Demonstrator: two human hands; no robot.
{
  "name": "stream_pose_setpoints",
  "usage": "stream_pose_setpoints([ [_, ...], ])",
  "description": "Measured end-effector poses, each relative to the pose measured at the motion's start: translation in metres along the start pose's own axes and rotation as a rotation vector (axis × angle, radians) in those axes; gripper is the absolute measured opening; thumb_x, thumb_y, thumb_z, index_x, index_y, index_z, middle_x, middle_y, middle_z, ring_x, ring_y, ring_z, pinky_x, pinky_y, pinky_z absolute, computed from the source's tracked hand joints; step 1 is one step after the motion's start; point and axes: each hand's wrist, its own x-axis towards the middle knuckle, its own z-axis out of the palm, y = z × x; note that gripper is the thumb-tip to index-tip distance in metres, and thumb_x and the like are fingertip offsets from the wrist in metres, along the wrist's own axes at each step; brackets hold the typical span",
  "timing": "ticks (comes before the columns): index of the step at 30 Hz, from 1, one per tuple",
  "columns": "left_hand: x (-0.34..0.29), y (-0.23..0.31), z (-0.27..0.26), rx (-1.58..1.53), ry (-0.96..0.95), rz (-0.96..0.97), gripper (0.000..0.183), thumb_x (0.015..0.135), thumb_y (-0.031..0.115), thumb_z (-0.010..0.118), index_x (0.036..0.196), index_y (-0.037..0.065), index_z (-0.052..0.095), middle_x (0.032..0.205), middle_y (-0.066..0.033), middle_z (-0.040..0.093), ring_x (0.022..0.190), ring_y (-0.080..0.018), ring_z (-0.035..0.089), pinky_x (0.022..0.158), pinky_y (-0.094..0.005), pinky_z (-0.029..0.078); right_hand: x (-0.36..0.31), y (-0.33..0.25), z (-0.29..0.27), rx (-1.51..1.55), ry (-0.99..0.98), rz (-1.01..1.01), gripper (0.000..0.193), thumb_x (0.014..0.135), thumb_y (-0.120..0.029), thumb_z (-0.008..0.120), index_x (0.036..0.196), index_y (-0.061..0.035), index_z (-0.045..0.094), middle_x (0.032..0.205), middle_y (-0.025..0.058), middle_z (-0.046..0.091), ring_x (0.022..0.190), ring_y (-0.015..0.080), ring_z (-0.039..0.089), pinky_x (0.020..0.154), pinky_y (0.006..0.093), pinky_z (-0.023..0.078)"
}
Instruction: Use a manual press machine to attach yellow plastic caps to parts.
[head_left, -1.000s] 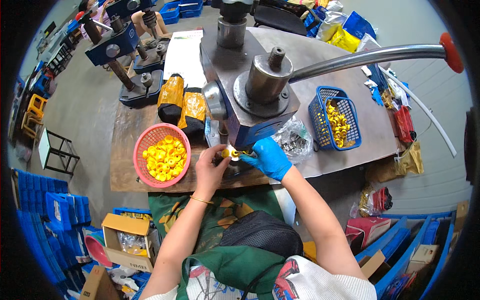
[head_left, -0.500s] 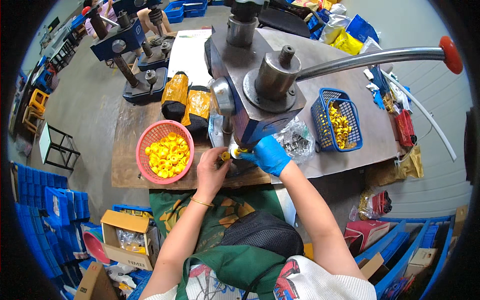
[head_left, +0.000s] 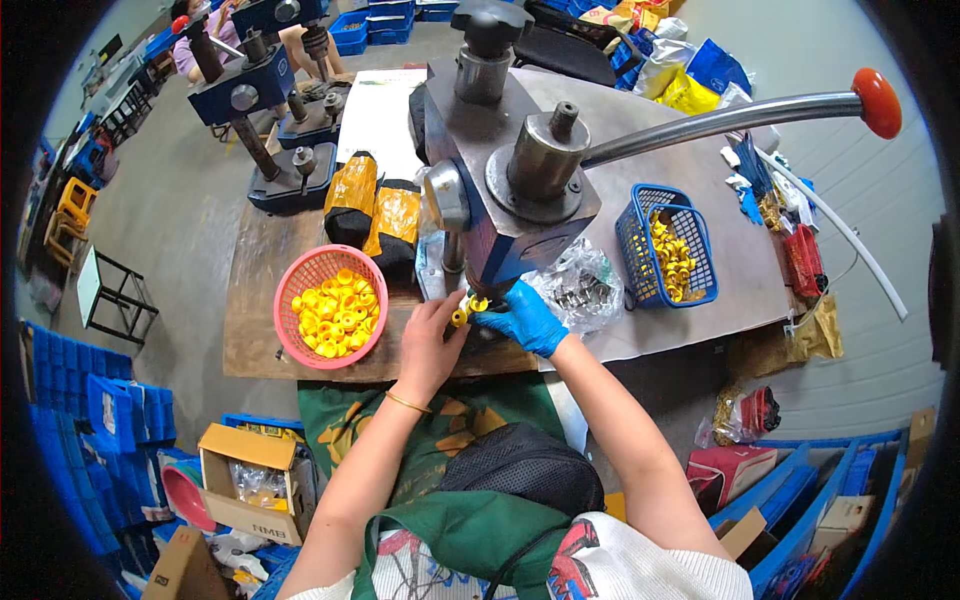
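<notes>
Both of my hands meet below the head of a blue and steel hand press (head_left: 515,215). My left hand (head_left: 430,342), bare, is closed with a small yellow plastic cap (head_left: 459,318) at its fingertips. My right hand (head_left: 530,322), in a blue glove, pinches another yellow cap (head_left: 479,304) right beside the first. The two caps are close together; whether they touch is hard to tell. The lower part of the press is mostly hidden by its head and my hands.
On my left stands a pink basket (head_left: 283,335) of yellow caps. A clear bag of metal parts (head_left: 585,295) and a blue basket (head_left: 640,270) with yellow pieces lie to the right. The press lever (head_left: 730,118) reaches far right. Taped black bundles (head_left: 397,225) sit behind my left hand.
My left hand has moved a little right, bringing its cap beside the right hand's. The cap in my right hand now shows more clearly below the press head. The view has shifted slightly.
</notes>
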Motion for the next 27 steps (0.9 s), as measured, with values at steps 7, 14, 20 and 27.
stream_pose_setpoints([
  [7, -0.005, -0.012, 0.0, 0.075, -0.062, -0.013, 0.045, 0.071, 0.006, 0.068, 0.114, 0.006, 0.056, 0.098, -0.013, 0.058, 0.091, -0.0306, 0.056, 0.079, -0.0374, 0.046, 0.01, -0.054, -0.031, -0.477, -0.148, 0.294, 0.043, 0.075, -0.012, 0.068, 0.114, -0.0022, 0.054, 0.106, 0.0162, 0.06, 0.098, 0.0251, 0.057, 0.087, 0.0358, 0.043],
  [14, -0.002, -0.008, -0.001, 0.247, -0.107, 0.094, 0.051, 0.072, 0.01, 0.065, 0.122, 0.014, 0.054, 0.095, -0.0073, 0.057, 0.088, -0.0257, 0.053, 0.074, -0.0369, 0.043, 0.003, -0.263, -0.211, 0.825, 0.164, -0.586, 0.042, 0.095, -0.024, 0.036, 0.125, 0.0044, 0.043, 0.122, 0.0218, 0.051, 0.11, 0.0324, 0.053, 0.098, 0.0431, 0.041],
  [20, 0.003, -0.001, 0.003, 0.273, -0.106, 0.105, 0.048, 0.071, 0.011, 0.066, 0.119, 0.013, 0.056, 0.093, -0.0061, 0.056, 0.087, -0.0249, 0.053, 0.073, -0.0366, 0.042, -0.106, -0.262, -0.185, -0.02, 0.043, -0.173, 0.07, 0.087, -0.033, 0.052, 0.141, -0.0016, 0.022, 0.129, 0.0235, 0.046, 0.119, 0.0366, 0.046, 0.106, 0.0513, 0.023],
  [27, -0.003, -0.01, -0.003, 0.27, -0.086, 0.099, 0.045, 0.071, 0.012, 0.068, 0.114, 0.007, 0.056, 0.09, -0.0078, 0.057, 0.082, -0.026, 0.055, 0.071, -0.0366, 0.044, -0.11, -0.161, -0.11, -0.255, -0.077, 0.447, 0.089, 0.072, -0.014, 0.067, 0.141, 0.0062, 0.013, 0.143, 0.0195, 0.027, 0.129, 0.0269, 0.033, 0.105, 0.0352, 0.028],
])
